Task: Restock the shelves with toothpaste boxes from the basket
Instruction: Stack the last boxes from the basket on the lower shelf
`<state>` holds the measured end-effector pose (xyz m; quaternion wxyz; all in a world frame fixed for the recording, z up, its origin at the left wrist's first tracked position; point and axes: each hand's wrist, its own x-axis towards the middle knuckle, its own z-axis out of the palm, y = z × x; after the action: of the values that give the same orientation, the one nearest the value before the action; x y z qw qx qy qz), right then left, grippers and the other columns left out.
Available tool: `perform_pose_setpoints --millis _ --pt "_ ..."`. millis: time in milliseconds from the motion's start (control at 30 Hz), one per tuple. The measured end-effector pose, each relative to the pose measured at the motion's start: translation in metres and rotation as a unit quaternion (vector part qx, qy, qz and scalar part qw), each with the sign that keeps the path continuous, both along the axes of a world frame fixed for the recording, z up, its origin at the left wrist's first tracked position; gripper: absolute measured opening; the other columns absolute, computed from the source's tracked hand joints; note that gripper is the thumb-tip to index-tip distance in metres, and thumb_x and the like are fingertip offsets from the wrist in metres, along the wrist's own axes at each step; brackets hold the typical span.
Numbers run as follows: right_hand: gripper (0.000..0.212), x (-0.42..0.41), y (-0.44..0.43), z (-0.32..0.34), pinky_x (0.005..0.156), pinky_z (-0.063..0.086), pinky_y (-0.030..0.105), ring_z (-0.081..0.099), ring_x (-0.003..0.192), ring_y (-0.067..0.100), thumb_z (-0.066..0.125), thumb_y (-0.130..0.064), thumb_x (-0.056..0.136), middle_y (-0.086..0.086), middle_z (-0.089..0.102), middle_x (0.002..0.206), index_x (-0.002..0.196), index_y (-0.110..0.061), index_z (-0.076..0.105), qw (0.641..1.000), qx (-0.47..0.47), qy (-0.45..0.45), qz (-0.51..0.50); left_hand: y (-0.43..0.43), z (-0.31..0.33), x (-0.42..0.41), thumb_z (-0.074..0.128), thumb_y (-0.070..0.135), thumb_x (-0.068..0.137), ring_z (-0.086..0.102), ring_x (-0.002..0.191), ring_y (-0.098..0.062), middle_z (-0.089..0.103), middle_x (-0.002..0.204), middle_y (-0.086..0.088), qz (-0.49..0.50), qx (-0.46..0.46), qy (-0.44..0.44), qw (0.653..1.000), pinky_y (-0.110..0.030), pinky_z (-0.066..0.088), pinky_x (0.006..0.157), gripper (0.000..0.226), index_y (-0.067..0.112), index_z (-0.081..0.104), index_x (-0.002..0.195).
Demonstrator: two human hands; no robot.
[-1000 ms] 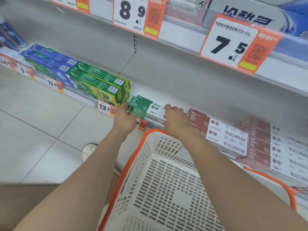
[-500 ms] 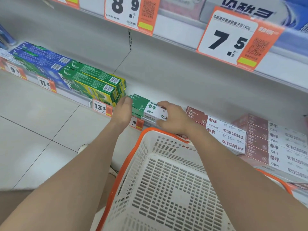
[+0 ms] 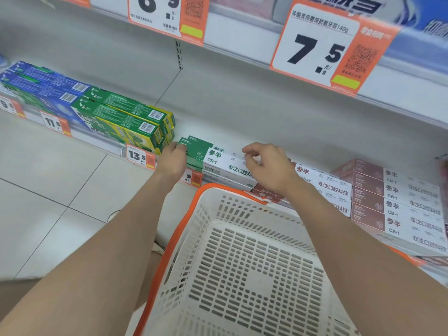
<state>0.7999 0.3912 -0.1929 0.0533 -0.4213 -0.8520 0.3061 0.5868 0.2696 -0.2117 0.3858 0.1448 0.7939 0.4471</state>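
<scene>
Down low, a white bottom shelf [image 3: 218, 127] runs along a shop aisle above a pale tiled floor [image 3: 60, 180]. The shelf above it carries large orange-edged price cards, one reading 7.5 [image 3: 312, 49]. Blue boxes [image 3: 41, 86] lie at the far left of the bottom shelf. Stacked green-and-yellow boxes [image 3: 126, 117] come next, with a 13.5 tag [image 3: 137, 155] on the edge below them. Red-and-white boxes [image 3: 378, 190] are piled at the right. Between those two groups lie the green-and-white toothpaste boxes [image 3: 218, 158], stacked lengthwise along the front edge. A white slotted basket [image 3: 184, 226] with an orange rim sits in front of the shelf, between the person's forearms.

Both bare arms reach forward. The left hand [image 3: 171, 161] is seen from its back, its fingertips set against the left end of the top green-and-white box, touching rather than wrapping it. The right hand [image 3: 269, 168] hangs just over the white part of the same box, fingers loosely bent and thumb out to the left, grasping nothing.
</scene>
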Motion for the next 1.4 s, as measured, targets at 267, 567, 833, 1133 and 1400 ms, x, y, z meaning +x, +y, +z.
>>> perform_pose_setpoints --millis 267,567,833,1133,1400 --pt "0.064 -0.007 -0.004 0.0 0.101 0.027 0.039 0.047 0.123 0.022 0.068 -0.059 0.091 -0.002 0.065 0.116 0.148 -0.033 0.051 0.977 0.087 -0.15 0.121 -0.001 -0.008 -0.003 0.042 0.027 0.109 0.056 0.129 -0.023 0.053 0.146 -0.004 0.015 0.013 0.008 1.0 -0.036 0.047 0.101 0.048 0.019 0.042 0.156" --pt "0.056 -0.012 -0.011 0.009 0.102 0.033 0.04 0.06 0.115 0.027 0.071 -0.046 0.095 -0.003 0.071 0.123 0.145 -0.028 0.054 0.977 0.083 -0.15 0.127 -0.006 -0.011 -0.004 0.042 0.023 0.109 0.071 0.103 -0.031 0.074 0.109 -0.006 -0.015 0.014 0.052 0.998 -0.039 0.057 0.085 0.022 0.02 0.063 0.116" --pt "0.056 -0.012 -0.012 0.0 0.104 0.035 0.042 0.062 0.112 0.028 0.069 -0.044 0.096 -0.001 0.072 0.115 0.146 -0.025 0.053 0.974 0.109 -0.146 0.132 -0.004 -0.015 -0.008 0.039 0.023 0.111 0.069 0.102 -0.031 0.072 0.112 -0.008 -0.028 0.007 0.061 0.998 -0.036 0.053 0.08 0.022 0.018 0.059 0.118" --pt "0.042 0.011 -0.038 0.018 0.107 0.034 0.043 0.054 0.127 0.028 0.047 -0.038 0.108 0.004 0.066 0.134 0.145 -0.02 0.056 0.979 0.17 -0.073 0.082 -0.022 0.004 0.03 0.038 0.028 0.11 0.061 0.112 -0.04 0.067 0.12 -0.022 0.072 -0.028 0.203 0.976 -0.042 0.047 0.091 0.041 -0.003 0.06 0.126" --pt "0.03 0.097 -0.127 0.09 0.085 0.054 0.041 0.067 0.098 0.033 0.045 -0.023 0.095 0.004 0.072 0.11 0.11 -0.02 0.07 0.985 0.155 -0.056 0.043 -0.075 0.082 0.127 0.05 0.018 0.101 0.067 0.092 -0.035 0.073 0.096 -0.014 -0.174 -0.001 0.317 0.932 -0.041 0.055 0.082 0.025 0.006 0.072 0.095"
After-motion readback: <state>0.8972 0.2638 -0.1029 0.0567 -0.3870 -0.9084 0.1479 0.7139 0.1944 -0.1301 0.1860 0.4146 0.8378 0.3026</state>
